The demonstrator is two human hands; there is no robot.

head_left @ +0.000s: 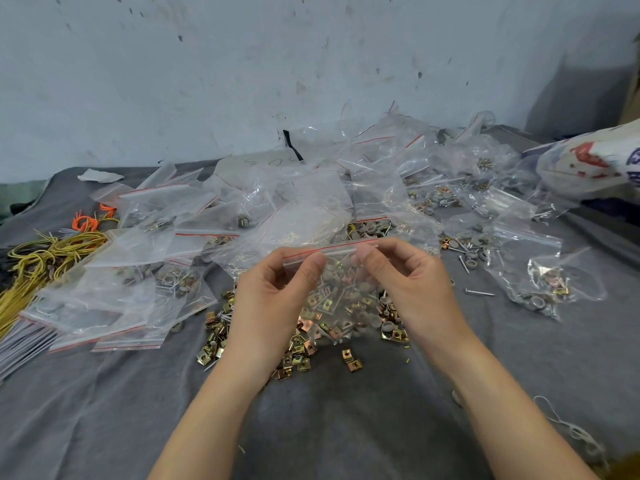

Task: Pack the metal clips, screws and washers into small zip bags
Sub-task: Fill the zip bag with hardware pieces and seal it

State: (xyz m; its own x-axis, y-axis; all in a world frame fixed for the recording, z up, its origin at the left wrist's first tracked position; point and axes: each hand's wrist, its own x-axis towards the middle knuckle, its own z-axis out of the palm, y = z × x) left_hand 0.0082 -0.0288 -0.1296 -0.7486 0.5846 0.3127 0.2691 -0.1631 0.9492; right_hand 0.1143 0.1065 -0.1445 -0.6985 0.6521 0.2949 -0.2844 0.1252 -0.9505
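While both hands work at its top edge, the zip bag (341,271) hangs just above the heap of metal clips (298,344);
Left hand (273,303): thumb and fingers pinching the bag's red-lined seal at its left end;
Right hand (405,285): pinching the same seal at its right end;
Bag contents: clips, washers and screws, seen through the plastic;
Filled bags (138,271): piled left of and behind the held bag;
Loose screw (479,292): on the grey cloth (346,420), well right of the bag;
Yellow cords (41,258): far left of it.
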